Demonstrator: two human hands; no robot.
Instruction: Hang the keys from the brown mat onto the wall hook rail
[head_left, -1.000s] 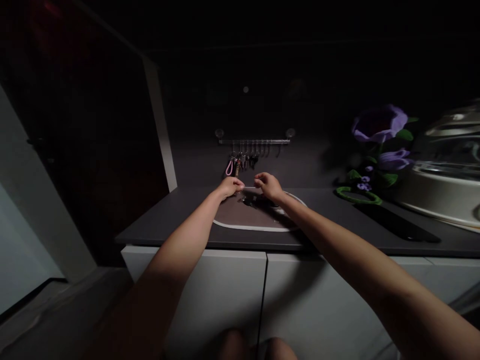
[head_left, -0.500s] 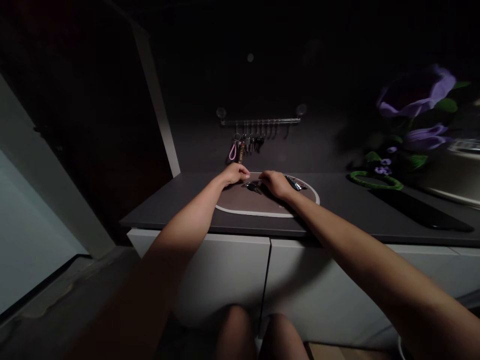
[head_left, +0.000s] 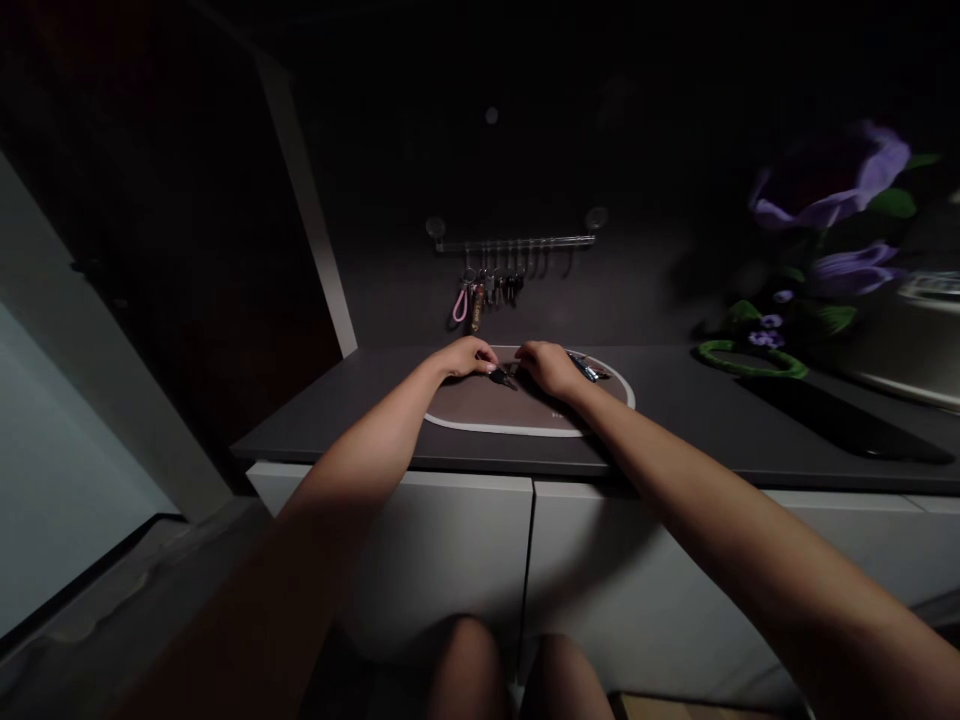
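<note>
A small bunch of keys (head_left: 503, 378), dark with some metal parts, is between my two hands over the brown mat with a pale rim (head_left: 487, 415). My left hand (head_left: 461, 357) is closed, its thumb and fingertips at the black end of the bunch. From the other side, my right hand (head_left: 550, 368) curls its fingers down at the metal end; its grip is partly hidden by the hand's back. More dark and shiny keys (head_left: 585, 368) lie on the mat just beyond my right wrist.
A clear rail with hooks (head_left: 517, 243) is fixed to the wall behind the mat, with several hanging keys (head_left: 502, 285) and a pink loop (head_left: 460, 304). To the right on the dark counter (head_left: 682, 430) stand purple flowers (head_left: 855, 270), a green ring (head_left: 787, 367) and a flat black object (head_left: 847, 425).
My left fingertips have come down and right onto the keys, which have turned slightly. My right hand has barely moved. The whole view has shifted a little.
</note>
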